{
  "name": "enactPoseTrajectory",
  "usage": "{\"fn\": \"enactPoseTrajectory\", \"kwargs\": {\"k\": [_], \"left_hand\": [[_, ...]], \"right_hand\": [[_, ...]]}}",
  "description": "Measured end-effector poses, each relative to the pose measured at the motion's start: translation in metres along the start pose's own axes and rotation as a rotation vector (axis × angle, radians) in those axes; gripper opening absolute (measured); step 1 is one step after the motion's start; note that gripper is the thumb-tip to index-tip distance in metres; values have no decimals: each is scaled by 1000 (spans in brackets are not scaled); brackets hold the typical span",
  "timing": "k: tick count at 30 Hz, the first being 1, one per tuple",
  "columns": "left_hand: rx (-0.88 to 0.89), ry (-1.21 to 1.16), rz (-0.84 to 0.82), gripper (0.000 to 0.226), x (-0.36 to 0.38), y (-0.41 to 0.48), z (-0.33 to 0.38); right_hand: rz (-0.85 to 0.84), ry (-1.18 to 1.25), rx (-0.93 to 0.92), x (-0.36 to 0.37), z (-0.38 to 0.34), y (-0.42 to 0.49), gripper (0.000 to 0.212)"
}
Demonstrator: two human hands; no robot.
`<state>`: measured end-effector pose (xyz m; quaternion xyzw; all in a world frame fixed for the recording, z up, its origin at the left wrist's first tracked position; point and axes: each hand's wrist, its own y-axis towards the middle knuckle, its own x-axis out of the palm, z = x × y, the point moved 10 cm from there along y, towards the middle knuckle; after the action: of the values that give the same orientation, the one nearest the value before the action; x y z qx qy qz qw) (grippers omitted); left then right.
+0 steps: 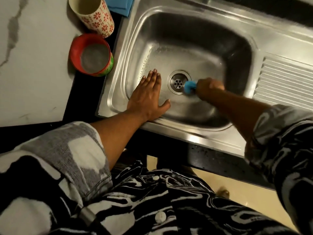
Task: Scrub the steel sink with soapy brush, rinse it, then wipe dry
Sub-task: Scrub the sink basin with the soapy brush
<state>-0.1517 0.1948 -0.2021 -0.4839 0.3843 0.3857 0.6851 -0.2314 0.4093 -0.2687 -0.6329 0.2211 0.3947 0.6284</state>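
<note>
Both my hands were down in the steel sink [199, 39]. My left hand [149, 97] lay flat on the near-left wall, fingers straight and spread. My right hand [209, 87] was curled round the blue brush [189, 87], its head on the basin floor just beside the drain [177, 83]. A red bowl [92, 56] and a patterned cup [94, 16] sat on the counter [33, 48] to the left, and a blue cloth [120, 4] lay at the far corner.

My feed shows a button-front shirt [186, 209] in black with white marbled swirls, two round pale buttons [160, 217] down its placket; the left sleeve [67, 150] shows broad grey and white patches, the right sleeve [284, 133] thin grey swirls, both ending above bare forearms
</note>
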Motion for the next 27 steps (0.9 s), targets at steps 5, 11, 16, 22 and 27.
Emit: {"fn": "enactPoseTrajectory", "kwargs": {"k": [5,11,16,22,27], "left_hand": [[-4,-4,-1,108,-1,1,0],[1,-12,-2,105,-1,0,-1],[1,-33,1,105,0,0,1],[1,-19,11,107,-1,1,1],[2,-20,7,104,-3,-2,1]], "right_hand": [[-140,-59,-200,52,-59,-42,24],[1,43,24,-5,-7,20,35],[-32,87,24,0,-26,2,38],[-250,-38,-72,48,-20,-48,29],[-174,-74,-4,23,9,-24,30]]}}
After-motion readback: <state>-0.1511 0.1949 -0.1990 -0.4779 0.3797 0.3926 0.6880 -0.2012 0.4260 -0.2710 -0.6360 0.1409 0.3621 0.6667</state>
